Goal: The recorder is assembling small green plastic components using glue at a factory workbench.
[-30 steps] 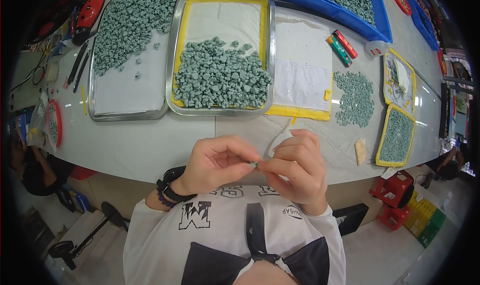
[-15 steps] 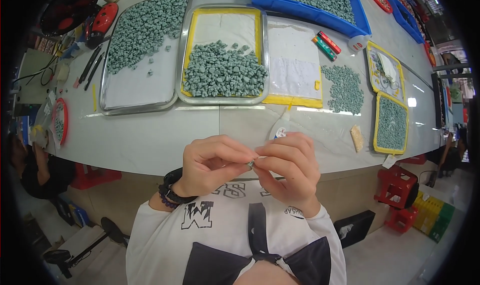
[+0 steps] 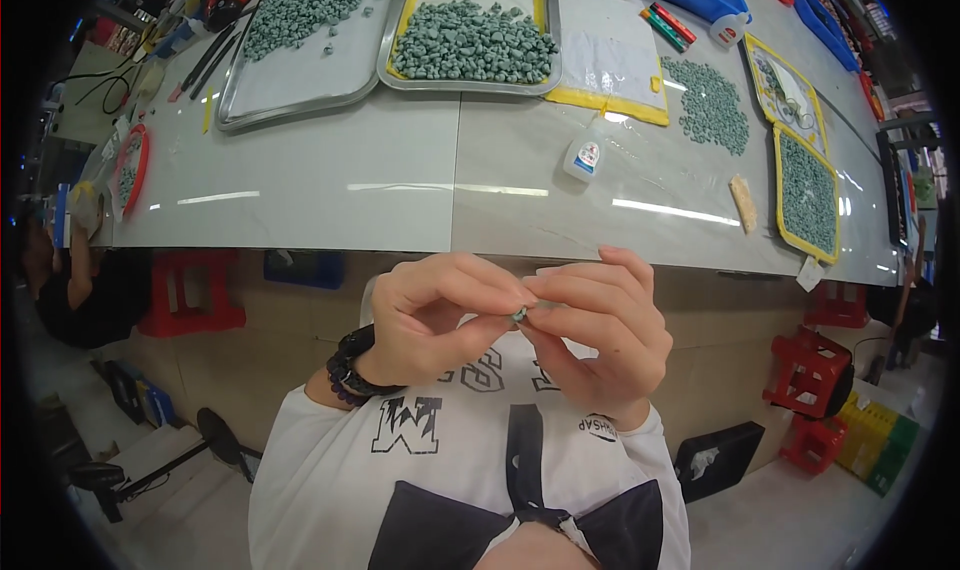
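Left hand (image 3: 410, 315) and right hand (image 3: 612, 335) meet; fingers of both pinch one small green stone (image 3: 520, 314), on the wearer's side of the table (image 3: 330, 225). Risk: uneven finger pressure could flick it loose, dropping it off-table.

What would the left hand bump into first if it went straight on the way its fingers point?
Just past the small green stone at its fingertips, the left hand would probably meet the fingers of the right hand almost at once; whether the hands touch is hard to tell.
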A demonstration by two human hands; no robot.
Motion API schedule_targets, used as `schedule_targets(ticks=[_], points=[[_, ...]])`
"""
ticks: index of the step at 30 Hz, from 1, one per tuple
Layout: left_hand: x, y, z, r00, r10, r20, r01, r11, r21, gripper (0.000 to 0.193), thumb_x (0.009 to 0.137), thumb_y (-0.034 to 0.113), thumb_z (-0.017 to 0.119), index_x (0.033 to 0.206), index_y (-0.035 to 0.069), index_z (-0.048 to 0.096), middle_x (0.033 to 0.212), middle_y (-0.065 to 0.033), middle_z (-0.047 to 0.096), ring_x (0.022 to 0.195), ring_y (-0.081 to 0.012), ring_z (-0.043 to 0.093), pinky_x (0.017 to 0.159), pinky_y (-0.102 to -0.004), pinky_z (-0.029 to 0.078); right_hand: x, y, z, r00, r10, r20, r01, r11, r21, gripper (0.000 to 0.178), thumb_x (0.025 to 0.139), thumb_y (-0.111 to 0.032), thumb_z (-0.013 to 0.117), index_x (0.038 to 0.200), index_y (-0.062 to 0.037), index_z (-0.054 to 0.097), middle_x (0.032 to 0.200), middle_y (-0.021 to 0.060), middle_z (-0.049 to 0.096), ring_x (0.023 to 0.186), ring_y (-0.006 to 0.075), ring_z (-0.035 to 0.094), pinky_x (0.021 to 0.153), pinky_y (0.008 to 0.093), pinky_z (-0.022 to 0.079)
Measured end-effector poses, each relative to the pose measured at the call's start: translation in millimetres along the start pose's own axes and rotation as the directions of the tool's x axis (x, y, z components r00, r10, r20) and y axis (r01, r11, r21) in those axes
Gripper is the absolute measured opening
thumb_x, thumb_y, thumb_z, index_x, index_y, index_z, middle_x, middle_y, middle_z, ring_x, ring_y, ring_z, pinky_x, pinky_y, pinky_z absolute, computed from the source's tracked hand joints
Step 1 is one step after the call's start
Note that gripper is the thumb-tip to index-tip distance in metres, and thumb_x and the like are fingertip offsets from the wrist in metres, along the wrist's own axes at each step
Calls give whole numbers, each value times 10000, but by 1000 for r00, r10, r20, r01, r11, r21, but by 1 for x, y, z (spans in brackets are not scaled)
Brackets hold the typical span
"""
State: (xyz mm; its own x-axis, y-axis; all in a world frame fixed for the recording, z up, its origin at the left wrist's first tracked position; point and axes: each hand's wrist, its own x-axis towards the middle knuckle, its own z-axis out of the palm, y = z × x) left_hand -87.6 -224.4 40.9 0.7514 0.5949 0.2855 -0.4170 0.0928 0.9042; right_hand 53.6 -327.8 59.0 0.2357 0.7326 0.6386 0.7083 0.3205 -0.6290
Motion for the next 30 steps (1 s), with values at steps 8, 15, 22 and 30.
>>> schedule_targets(ticks=[8,15,22,30], points=[[-6,4,-11,996,83,-24,-81,993,90,269,719,-177,559,926,-30,648,968,-160,630,900,-201,629,796,-286,506,6,-7,12,999,52,13,-53,996,65,233,622,38,707,816,-72,638,865,90,689,771,203,660,892,394,412],[1,-17,-42,966,99,-241,-49,977,207,159,773,-114,554,905,-40,603,941,-148,604,851,-192,606,758,-298,505,35,16,31,991,84,105,-104,974,200,205,634,6,701,798,-88,623,967,119,668,891,240,631,867,399,433],[108,-11,-184,886,140,-441,176,779,601,181,806,-34,589,987,-28,593,935,-74,614,816,-119,588,738,-229,472,84,6,-57,952,-255,-170,189,51,981,61,846,-79,596,835,-124,556,976,30,608,917,176,570,735,293,467],[157,-23,-208,900,246,-359,306,230,924,281,757,11,623,1035,44,596,913,-49,542,744,-135,545,667,-236,472,115,42,-75,967,-166,-192,203,50,978,80,806,-30,622,812,-96,578,996,55,606,907,203,594,699,311,496]])
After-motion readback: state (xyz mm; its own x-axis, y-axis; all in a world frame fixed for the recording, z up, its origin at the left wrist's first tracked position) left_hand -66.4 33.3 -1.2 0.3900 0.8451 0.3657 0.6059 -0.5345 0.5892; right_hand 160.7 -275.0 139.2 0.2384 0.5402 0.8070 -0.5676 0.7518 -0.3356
